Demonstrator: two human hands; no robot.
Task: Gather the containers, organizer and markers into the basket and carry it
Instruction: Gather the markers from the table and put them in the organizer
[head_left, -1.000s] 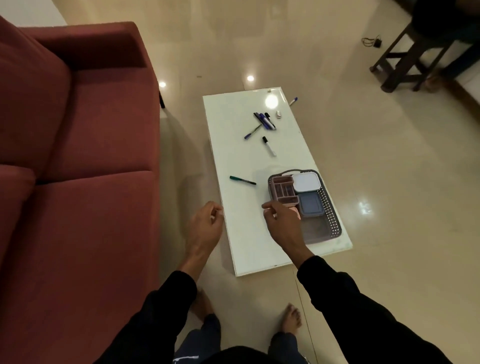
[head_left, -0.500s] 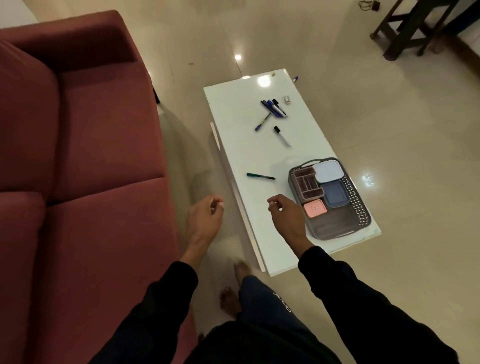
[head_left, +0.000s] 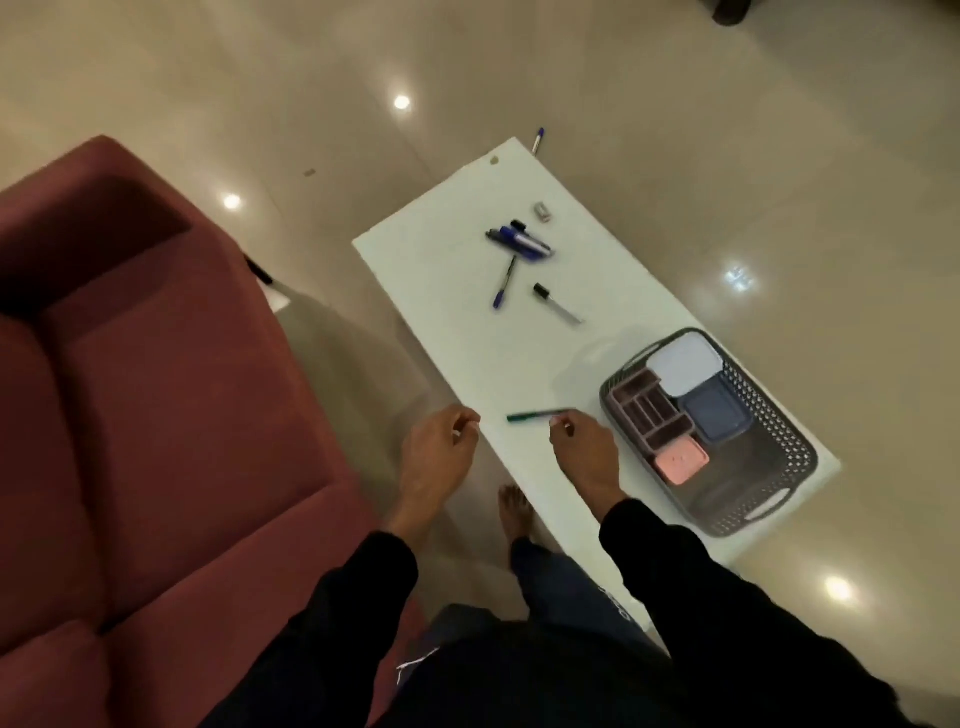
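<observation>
The right hand (head_left: 582, 447) had its curled fingertips at the near end of the green marker (head_left: 535, 414), apparently closing to pinch it, though a firm hold could not be made out; the left hand (head_left: 439, 452) hung loosely curled, holding nothing. A good pick would pinch the barrel, lift it level, and lay it in the basket (head_left: 769, 415) just right of those fingers. The marker was slim and dark-tipped, lying flat on the white table (head_left: 447, 291).

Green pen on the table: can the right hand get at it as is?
Probably yes. The right hand is at the green pen, fingertips at its near end, nothing between them.
</observation>
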